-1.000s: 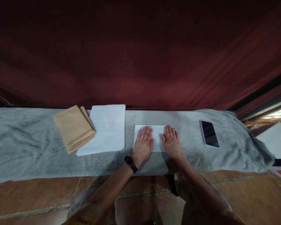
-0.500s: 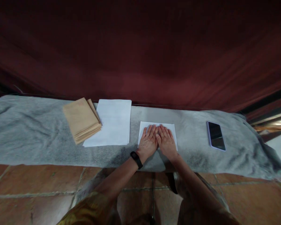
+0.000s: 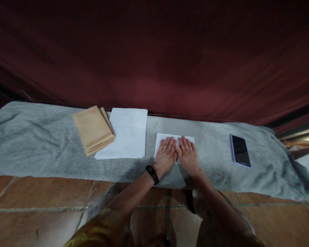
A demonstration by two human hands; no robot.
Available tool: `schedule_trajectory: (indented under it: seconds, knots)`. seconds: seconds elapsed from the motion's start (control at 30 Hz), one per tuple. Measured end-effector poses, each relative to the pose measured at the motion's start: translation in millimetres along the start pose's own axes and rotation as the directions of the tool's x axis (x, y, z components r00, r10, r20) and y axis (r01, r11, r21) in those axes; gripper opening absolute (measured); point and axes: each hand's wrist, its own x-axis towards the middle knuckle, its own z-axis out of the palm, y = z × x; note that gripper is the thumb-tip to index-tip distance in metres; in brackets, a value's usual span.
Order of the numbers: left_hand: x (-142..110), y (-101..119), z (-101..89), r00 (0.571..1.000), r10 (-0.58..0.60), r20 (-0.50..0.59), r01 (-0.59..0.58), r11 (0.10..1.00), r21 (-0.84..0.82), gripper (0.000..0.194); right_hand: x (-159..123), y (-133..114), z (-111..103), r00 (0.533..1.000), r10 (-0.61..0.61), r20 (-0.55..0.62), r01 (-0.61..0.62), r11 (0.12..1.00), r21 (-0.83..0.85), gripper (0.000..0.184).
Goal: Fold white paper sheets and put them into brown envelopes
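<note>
Nearest is the tiled floor (image 3: 54, 195), and above it runs the near edge of the grey cloth (image 3: 51, 151), with a dark wristband (image 3: 152, 174) on the left wrist. The left hand (image 3: 165, 157) lies palm down on the left part of a small white paper (image 3: 160, 137), its fingers straight and slightly spread. The right hand (image 3: 189, 158) lies flat on the right part, fingers extended with slim gaps; the thumbs are close, though whether they touch I cannot tell. The paper lies flat and looks folded, being smaller than the white sheets (image 3: 130, 140) at left, which lie opened out with a faint crease across. How many folds are made or left cannot be told.

Cloth separates the paper from those sheets, and a wider stretch reaches right to the phone (image 3: 241, 151). Brown envelopes (image 3: 91, 125) overlap the sheets' left edge, narrowing access there. The paper's far edge shows beyond the fingertips, short of the cloth's far edge and the dark red curtain (image 3: 154, 68).
</note>
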Motion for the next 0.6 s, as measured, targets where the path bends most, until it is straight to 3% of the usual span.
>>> schedule_trajectory:
  seconds: [0.4,0.6]
  knots:
    - [1.2,-1.4,-2.9,1.000,-0.014,-0.009,0.014,1.000,-0.005,0.053,-1.4,7.6,7.0,1.000,-0.004,-0.022,0.003,0.999,-0.036,0.055]
    - [3.6,-8.9,-3.3,0.996,-0.085,-0.006,0.085,0.996,0.015,0.055,-0.9,10.1,6.2,0.998,0.025,-0.050,-0.028,0.998,-0.058,0.056]
